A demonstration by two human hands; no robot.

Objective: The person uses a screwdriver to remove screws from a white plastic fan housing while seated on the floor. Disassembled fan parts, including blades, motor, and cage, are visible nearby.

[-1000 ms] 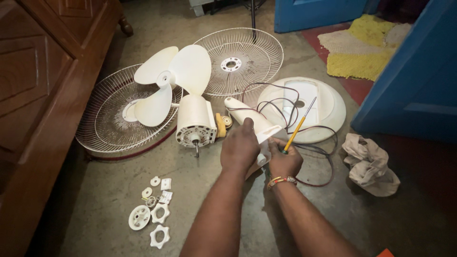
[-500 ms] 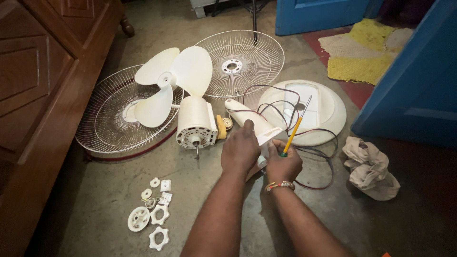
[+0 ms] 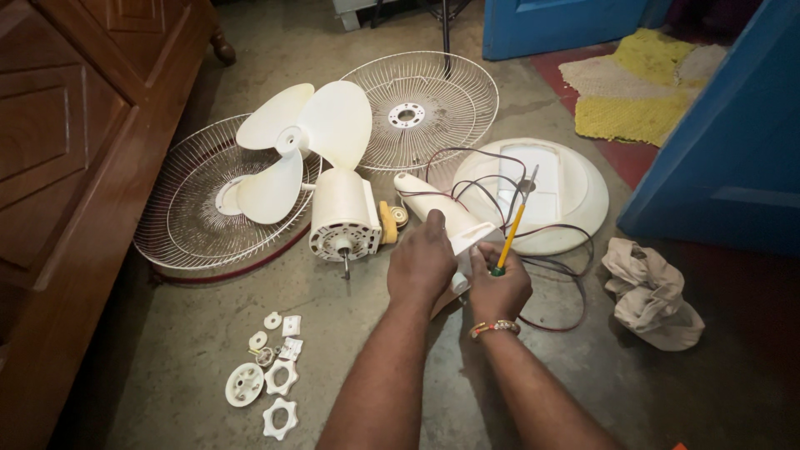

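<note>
Head camera view, looking down at a concrete floor (image 3: 433,383) where a white pedestal fan lies taken apart. At the centre, the left hand (image 3: 421,265) is closed over the top of a white fan neck housing (image 3: 440,212), a tube that runs up toward eleven o'clock. Just beside it, at three o'clock, the right hand (image 3: 497,292) is curled shut around the handle of a yellow screwdriver (image 3: 514,223), whose shaft points up toward one o'clock; I cannot tell where its tip rests. A beaded bracelet (image 3: 493,328) sits on the right wrist.

Dark wires (image 3: 557,275) loop out from the housing across a round white fan base (image 3: 575,192) at two o'clock. At ten o'clock stands the motor (image 3: 342,215) with its bare shaft toward the viewer, beside a three-bladed white propeller (image 3: 300,142) lying on a wire guard (image 3: 179,225). A second wire guard (image 3: 421,104) lies at twelve o'clock. At eight o'clock is a cluster of small white plastic nuts and clips (image 3: 271,367). A crumpled cloth (image 3: 650,292) sits at four o'clock, a wooden cabinet (image 3: 58,150) fills the left edge, and a blue door (image 3: 725,142) the right.

Likely risks: the screwdriver could slip off a fastener and jab the left hand, which is touching the same part. The wires lie close to the tool and could be nicked or tugged loose. The loose small parts sit near the forearms and could be scattered by a sweep of an elbow.
</note>
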